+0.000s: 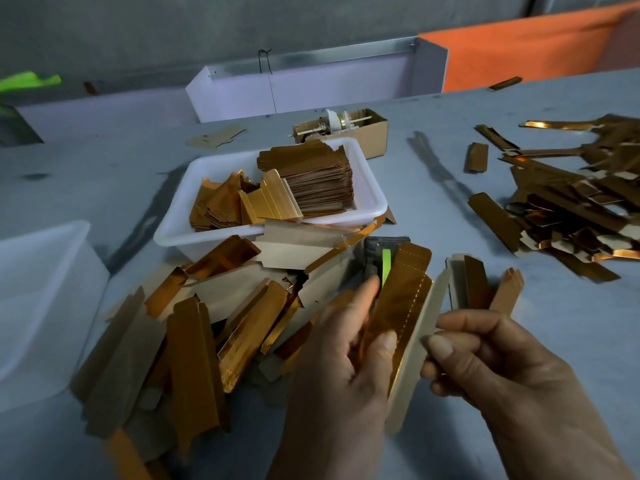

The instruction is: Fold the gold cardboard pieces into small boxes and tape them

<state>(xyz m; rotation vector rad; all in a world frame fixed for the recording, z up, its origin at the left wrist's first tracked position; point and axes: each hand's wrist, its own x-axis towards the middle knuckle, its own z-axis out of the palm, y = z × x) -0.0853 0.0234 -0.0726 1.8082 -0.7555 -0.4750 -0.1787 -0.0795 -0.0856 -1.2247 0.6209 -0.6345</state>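
The left hand [346, 344] pinches a long gold foil cardboard strip [398, 306]; the right hand [485, 355] pinches its plain flap. Uneven creasing could skew it.

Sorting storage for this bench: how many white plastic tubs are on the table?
2. One white tub sits mid-table, holding a stack of flat gold pieces. The other tub is at the left edge, partly out of frame, contents unclear.

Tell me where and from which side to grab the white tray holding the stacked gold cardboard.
Grip the white tray by its flared rim at the two short ends, coming from above. The stacked gold cardboard fills its inside, and loose pieces crowd the near wall.
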